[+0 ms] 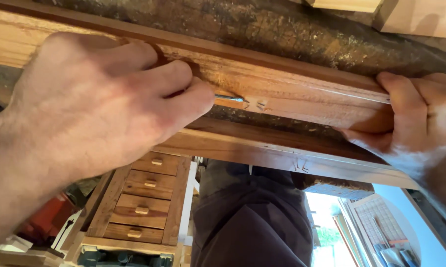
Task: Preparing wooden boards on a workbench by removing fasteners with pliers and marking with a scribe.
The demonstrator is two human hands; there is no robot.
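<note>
A long reddish-brown wooden strip (312, 96) with a stepped profile runs across the view on a dark, rough bench surface (282, 34). My left hand (89, 109) rests on the strip, fingers closed around a thin pointed marking tool (230, 99). Only its bluish tip shows, touching the wood beside small dark marks (257, 104). My right hand (415, 118) clamps the strip's right end, thumb on top and fingers wrapped under the edge. A second wooden rail (262, 148) lies parallel just below the strip, with scribbled marks near its right part.
Below the bench stands a small wooden chest of drawers (144, 198) with wooden knobs. My dark trousers (252, 217) fill the lower middle. A red object (50, 217) sits lower left, pale wood blocks (420, 15) lie top right, and hanging tools (386, 242) show lower right.
</note>
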